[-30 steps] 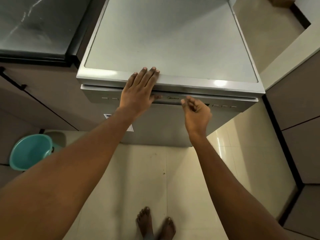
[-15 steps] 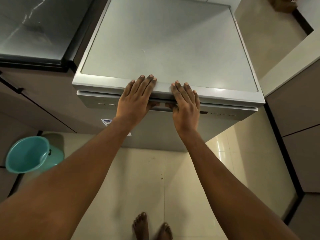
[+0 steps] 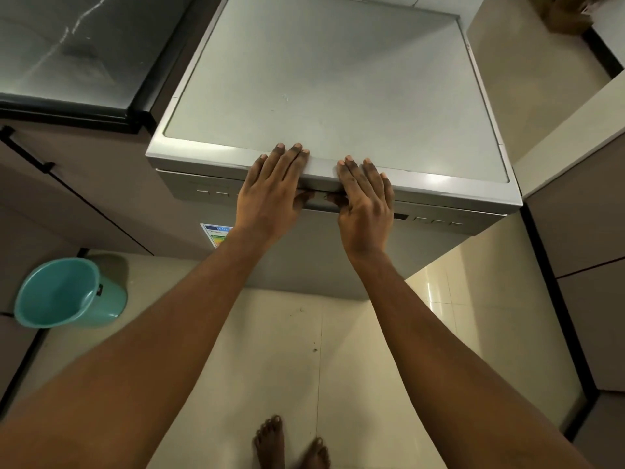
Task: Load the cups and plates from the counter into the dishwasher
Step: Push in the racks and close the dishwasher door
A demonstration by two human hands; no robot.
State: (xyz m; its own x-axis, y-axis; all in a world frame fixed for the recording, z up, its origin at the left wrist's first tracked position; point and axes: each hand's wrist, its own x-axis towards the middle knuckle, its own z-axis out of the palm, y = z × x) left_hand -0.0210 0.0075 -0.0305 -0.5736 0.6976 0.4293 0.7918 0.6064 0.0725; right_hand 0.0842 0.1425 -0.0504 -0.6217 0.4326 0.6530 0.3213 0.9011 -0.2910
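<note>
Dishwasher [image 3: 338, 96] sits dead ahead, door shut, handle running left-right under our left hand [image 3: 270, 194] and right hand [image 3: 363, 198]: fingers flat on top edge, thumbs tucked into recess, so we pull toward us.

Glossy cream floor tiles [image 3: 277, 350]; grey-brown cabinet fronts [image 3: 67, 211] at left and right; dark-edged desk [image 3: 67, 55] at upper left; teal bucket [image 3: 67, 294] on floor.
</note>
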